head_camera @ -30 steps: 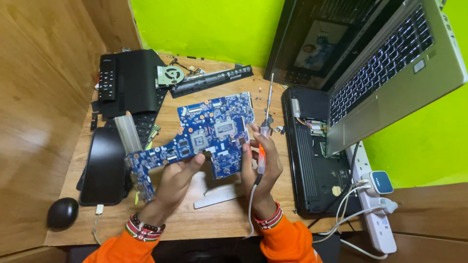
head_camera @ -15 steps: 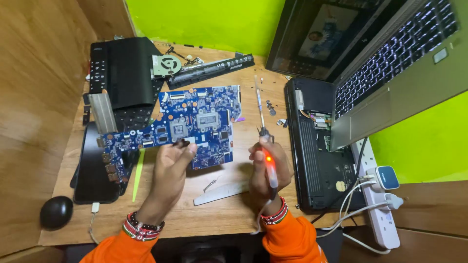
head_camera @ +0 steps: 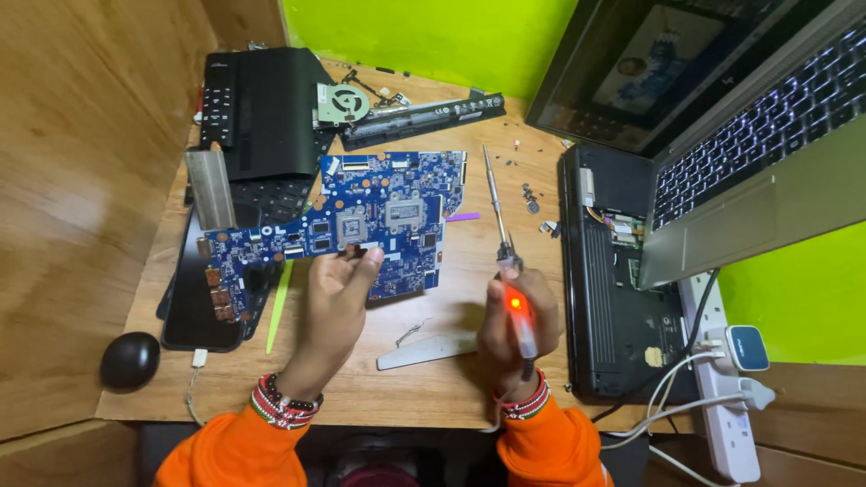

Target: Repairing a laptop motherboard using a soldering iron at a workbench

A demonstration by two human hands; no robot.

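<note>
Your left hand (head_camera: 338,289) pinches the blue circuit board (head_camera: 361,221) by its near edge, above the counter (head_camera: 469,280); keep it level. Right of the board, your right hand (head_camera: 516,320) grips the soldering iron (head_camera: 505,248); steady its tip.

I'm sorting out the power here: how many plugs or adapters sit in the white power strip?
2. On the white power strip at the right edge: a blue-topped adapter and, just nearer the person, a white plug. Its lower end is cut off.
</note>
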